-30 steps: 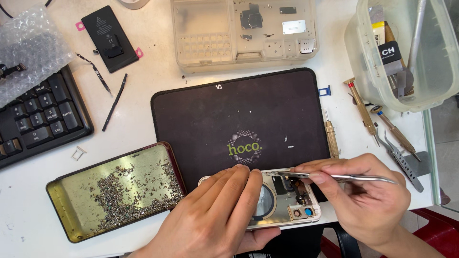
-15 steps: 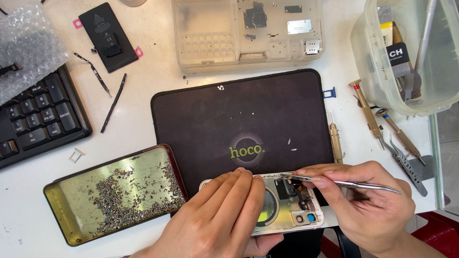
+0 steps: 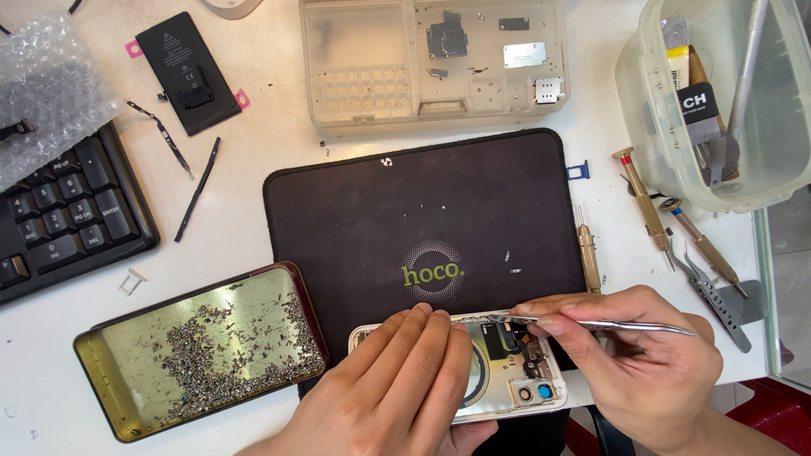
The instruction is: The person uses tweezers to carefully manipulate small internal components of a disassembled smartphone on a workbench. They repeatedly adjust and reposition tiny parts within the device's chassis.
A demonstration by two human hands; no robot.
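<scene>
Opened phone housing (image 3: 507, 380), pale gold, lying flat at the near edge of the black work mat (image 3: 380, 219), inner side up, with a round coil ring, dark flex parts and a small blue-ringed camera opening showing. Pinned down by the left hand (image 3: 397, 397), fingers flat and spread across its left half, not curled around anything. Slim metal tweezers (image 3: 591, 323) pinched between thumb and fingers of the right hand (image 3: 642, 363), lying almost level, tips resting at the housing's upper edge near the dark components. Whether anything sits between the tips, too small to tell.

Just left of the mat, a shallow brass-coloured tray (image 3: 110, 371) strewn with tiny screws (image 3: 228, 355). Along the mat's right edge, a gold screwdriver (image 3: 588, 257); further right, more screwdrivers and a perforated metal tool (image 3: 718, 295) on the white surface (image 3: 245, 219). Small blue SIM tray (image 3: 578, 171) beside the mat's upper right corner. Behind the mat, a clear plastic parts organiser (image 3: 372, 76) holding small metal plates and chips. Top right, a translucent tub (image 3: 650, 127) with tools standing in it. Top left, a black battery (image 3: 182, 72) with pink tabs, two thin black strips (image 3: 198, 190), bubble wrap (image 3: 51, 84), and a black keyboard (image 3: 59, 219) at the far left edge.
</scene>
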